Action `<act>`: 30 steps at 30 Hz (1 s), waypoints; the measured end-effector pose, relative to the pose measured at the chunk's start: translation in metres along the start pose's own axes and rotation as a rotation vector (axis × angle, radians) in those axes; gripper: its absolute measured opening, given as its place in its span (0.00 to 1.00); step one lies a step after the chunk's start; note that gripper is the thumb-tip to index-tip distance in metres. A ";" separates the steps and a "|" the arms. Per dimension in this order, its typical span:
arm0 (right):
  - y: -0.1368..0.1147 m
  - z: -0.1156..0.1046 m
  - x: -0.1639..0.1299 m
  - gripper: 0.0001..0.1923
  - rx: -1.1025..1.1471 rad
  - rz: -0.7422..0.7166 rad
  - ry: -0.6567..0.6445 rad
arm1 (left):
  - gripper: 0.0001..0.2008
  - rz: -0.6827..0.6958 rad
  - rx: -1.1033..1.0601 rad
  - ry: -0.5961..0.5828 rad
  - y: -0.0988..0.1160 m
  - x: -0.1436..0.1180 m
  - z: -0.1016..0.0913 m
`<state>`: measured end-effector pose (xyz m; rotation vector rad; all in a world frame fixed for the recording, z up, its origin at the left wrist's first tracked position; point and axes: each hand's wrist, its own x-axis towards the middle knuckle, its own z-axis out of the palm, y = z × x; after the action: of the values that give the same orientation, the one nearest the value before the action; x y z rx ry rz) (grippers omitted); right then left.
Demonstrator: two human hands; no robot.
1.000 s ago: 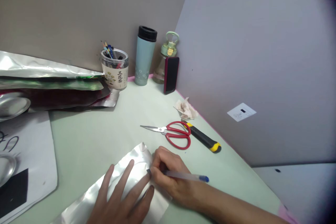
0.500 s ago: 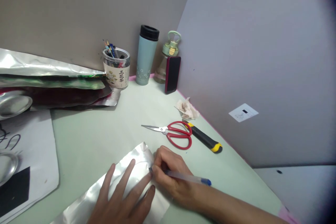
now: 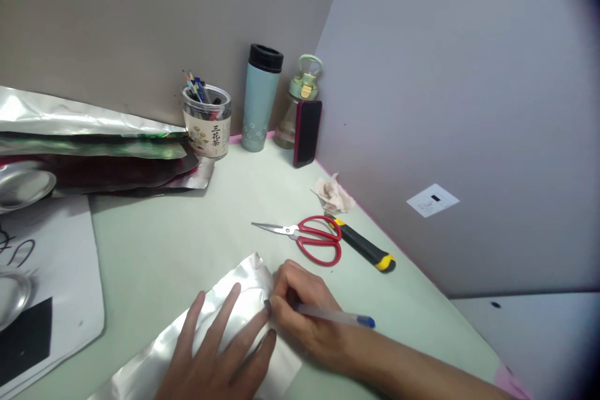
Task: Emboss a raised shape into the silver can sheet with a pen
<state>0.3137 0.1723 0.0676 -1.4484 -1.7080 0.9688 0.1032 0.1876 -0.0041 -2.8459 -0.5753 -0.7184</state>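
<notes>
While the right hand (image 3: 304, 312) gripped a slim, translucent plastic pen with a blue end (image 3: 330, 314), the left hand (image 3: 213, 350) lay open just beside it, its fingers spread. Under the left hand and reaching to the right fingertips was a shiny silver foil sheet (image 3: 246, 281), softly creased and streaked with glare, its far corner crumpled. The pen's dark tip stood just beside a left fingertip; whether it touched the foil could not be told. Beyond the right hand lay red-handled steel scissors (image 3: 289, 231) and, just beside their loops, a black-and-yellow utility knife (image 3: 360, 244). Compared with half a second earlier, hands, pen and foil kept practically the same pose; only the whole view had shifted slightly leftward.
</notes>
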 end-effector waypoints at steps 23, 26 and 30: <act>0.004 0.003 0.000 0.10 -0.030 -0.072 -0.007 | 0.22 -0.069 -0.047 0.012 0.002 0.003 0.000; 0.005 0.003 -0.001 0.11 -0.040 -0.069 0.013 | 0.23 -0.068 -0.046 0.015 0.002 0.002 0.000; 0.006 0.003 0.000 0.10 -0.042 -0.072 0.022 | 0.22 -0.059 -0.036 0.013 0.003 -0.001 0.002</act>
<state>0.3137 0.1721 0.0611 -1.4094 -1.7610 0.8804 0.1043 0.1852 -0.0065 -2.8654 -0.6536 -0.7643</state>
